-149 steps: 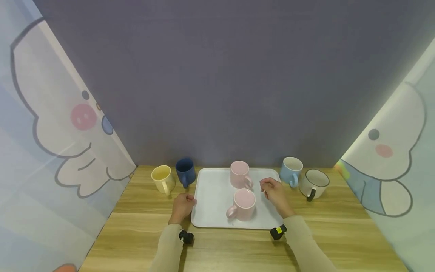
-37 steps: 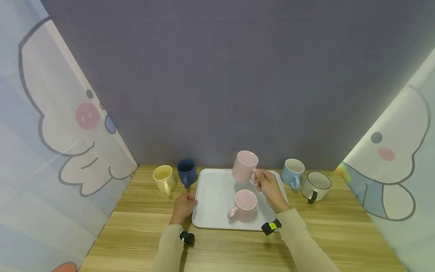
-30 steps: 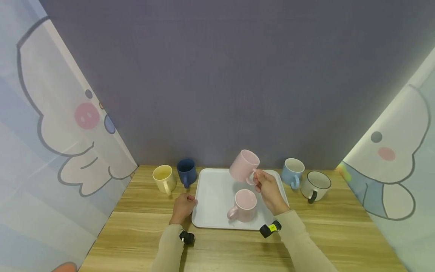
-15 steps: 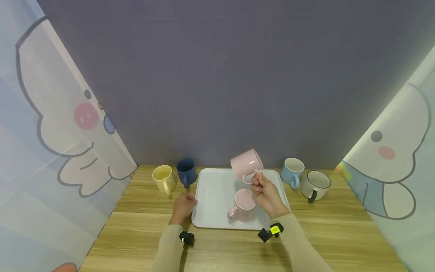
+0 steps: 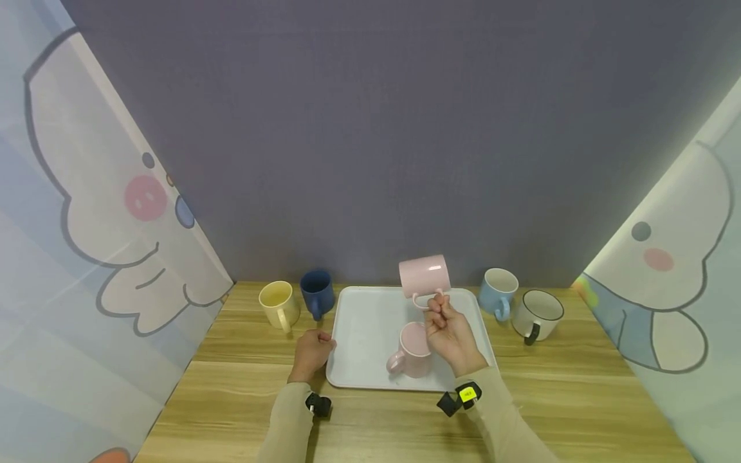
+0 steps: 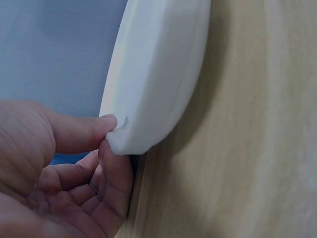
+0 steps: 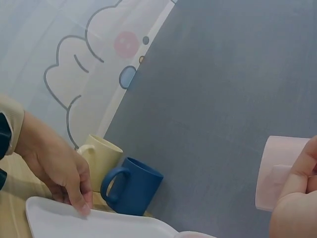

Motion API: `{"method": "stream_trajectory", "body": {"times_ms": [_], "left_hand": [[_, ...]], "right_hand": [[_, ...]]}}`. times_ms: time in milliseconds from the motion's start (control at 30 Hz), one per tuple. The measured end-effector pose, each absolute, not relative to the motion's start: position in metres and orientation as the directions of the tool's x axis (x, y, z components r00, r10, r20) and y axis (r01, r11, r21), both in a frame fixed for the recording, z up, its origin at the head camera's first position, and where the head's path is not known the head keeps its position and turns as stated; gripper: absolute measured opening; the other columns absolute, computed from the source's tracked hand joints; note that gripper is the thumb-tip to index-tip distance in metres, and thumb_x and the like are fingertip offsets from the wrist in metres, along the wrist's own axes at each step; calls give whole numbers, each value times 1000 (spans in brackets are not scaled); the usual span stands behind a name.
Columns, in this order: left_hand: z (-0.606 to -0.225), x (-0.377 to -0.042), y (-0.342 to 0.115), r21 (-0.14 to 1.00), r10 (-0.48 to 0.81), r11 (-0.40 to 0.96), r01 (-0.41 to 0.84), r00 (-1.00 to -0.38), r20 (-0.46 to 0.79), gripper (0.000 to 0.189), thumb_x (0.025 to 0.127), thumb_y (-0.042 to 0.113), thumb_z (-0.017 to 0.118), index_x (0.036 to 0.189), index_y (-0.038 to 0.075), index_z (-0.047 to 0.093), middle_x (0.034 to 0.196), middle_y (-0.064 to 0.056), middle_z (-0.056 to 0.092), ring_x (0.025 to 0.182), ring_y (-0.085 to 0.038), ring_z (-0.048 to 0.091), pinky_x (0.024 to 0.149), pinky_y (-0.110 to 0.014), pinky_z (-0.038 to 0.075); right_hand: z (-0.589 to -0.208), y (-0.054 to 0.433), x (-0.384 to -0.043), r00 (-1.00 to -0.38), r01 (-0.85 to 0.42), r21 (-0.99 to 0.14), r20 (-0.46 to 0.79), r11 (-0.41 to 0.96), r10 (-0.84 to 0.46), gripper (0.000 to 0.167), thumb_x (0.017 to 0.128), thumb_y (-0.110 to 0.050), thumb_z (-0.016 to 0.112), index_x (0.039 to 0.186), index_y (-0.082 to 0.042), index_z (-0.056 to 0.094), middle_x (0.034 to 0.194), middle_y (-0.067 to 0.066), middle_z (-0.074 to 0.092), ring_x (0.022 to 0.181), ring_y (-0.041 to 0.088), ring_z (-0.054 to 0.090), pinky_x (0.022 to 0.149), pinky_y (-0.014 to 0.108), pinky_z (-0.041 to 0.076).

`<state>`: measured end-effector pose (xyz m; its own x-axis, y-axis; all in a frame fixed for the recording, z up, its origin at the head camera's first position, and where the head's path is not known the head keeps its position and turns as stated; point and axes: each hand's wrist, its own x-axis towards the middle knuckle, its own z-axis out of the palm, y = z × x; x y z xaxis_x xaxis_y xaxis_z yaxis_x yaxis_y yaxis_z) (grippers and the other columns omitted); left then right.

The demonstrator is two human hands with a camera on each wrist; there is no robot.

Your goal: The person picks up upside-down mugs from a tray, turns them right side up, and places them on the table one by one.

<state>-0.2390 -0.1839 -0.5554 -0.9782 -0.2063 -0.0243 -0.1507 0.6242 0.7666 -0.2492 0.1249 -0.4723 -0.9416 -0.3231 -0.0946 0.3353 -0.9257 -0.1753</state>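
My right hand [image 5: 449, 334] pinches the handle of a pink mug [image 5: 424, 276] and holds it raised above the back of the white tray [image 5: 361, 334]. The mug lies on its side in the air, mouth toward the right, handle down. A second pink mug [image 5: 414, 354] stands upright on the tray, its handle to the left, partly covered by my right hand. My left hand [image 5: 311, 354] grips the tray's left edge; in the left wrist view the thumb is on top of the rim [image 6: 133, 124] and curled fingers are below.
Left of the tray stand a yellow mug [image 5: 279, 305] and a dark blue mug [image 5: 317, 292]. To the right are a light blue mug [image 5: 497, 292] and a white mug [image 5: 537, 314] with a dark rim and handle. A grey wall [image 5: 370, 161] rises behind the table.
My right hand took the rear pink mug by its handle, lifted it off the tray and turned it from upright onto its side. My left hand has stayed at the tray's edge.
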Motion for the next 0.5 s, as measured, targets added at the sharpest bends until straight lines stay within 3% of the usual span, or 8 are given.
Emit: {"method": "stream_trajectory", "body": {"times_ms": [200, 500], "left_hand": [[-554, -240, -183, 768, -220, 616, -173, -975, -43, 12, 87, 8, 73, 90, -3, 72, 81, -12, 70, 73, -21, 63, 63, -32, 50], [-548, -237, -178, 766, -233, 620, -169, -972, -26, 14, 86, 9, 71, 93, -3, 70, 81, -13, 68, 73, -24, 62, 64, -33, 49]], "right_hand": [[-473, 124, -248, -933, 360, -133, -21, -924, -360, 40, 108, -29, 32, 86, -5, 55, 76, 3, 54, 66, 5, 25, 60, 13, 39], [-472, 122, -246, -930, 367, -99, -5, -925, -369, 36, 107, -29, 34, 86, -6, 53, 75, 3, 51, 66, 5, 21, 62, 14, 43]]}}
